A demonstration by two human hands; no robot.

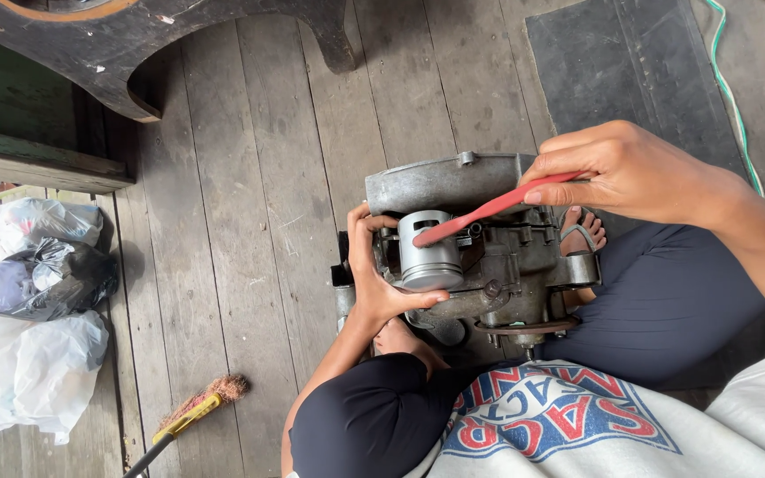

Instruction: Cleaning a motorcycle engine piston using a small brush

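Head view: left hand (374, 283) grips the piston (427, 250) from its left, while right hand (622, 168), upper right of the piston, pinches a red brush (489, 211) slanting down onto it.

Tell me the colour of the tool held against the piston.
Red: the thin tool in the right hand, clearest in the head view.

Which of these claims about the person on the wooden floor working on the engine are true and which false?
1. The right hand holds a red toothbrush-like tool. True.
2. The tool's tip touches a blue plastic cup. False: it meets the silver metal piston.
3. The left hand rests against the grey metal engine block. True.
4. A yellow-handled brush lies on the engine. False: it lies on the wooden plank floor.
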